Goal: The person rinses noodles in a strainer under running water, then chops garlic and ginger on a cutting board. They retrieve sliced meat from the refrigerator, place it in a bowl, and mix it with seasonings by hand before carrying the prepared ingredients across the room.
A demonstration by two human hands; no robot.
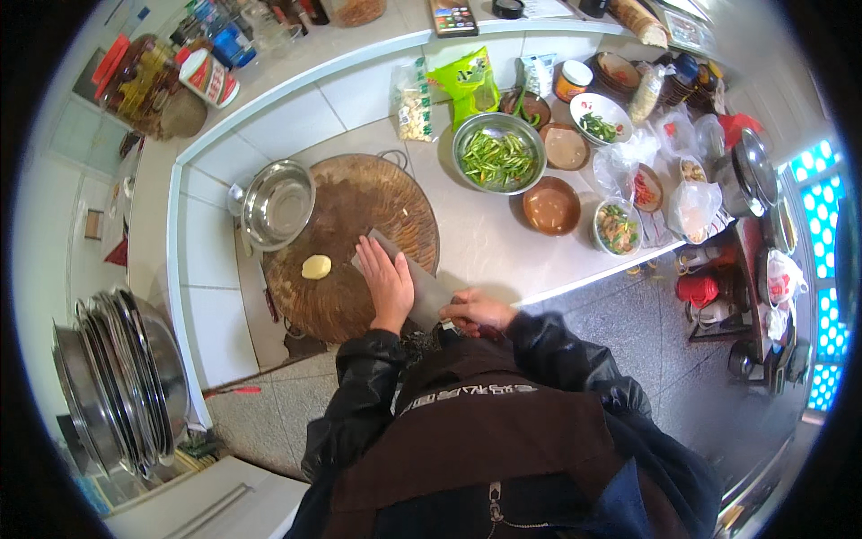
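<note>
A broad cleaver (431, 288) lies across the right edge of a round wooden chopping block (337, 296). My right hand (479, 311) is closed around its handle, close to my apron. My left hand (385, 283) rests flat along the far end of the blade, fingers straight and thumb apart. Whatever is beneath the blade is hidden. To the left of my left hand, a peeled pale-yellow vegetable piece (316, 267), possibly potato, sits on the block. A steel bowl (279, 205) stands at the block's upper left rim.
A steel bowl of sliced green peppers (498, 156), a brown bowl (551, 206) and a tub of cut food (617, 228) stand on the counter. A knife (269, 300) lies left of the block. Stacked metal trays (121, 384) stand at far left. A shelf (303, 64) runs above.
</note>
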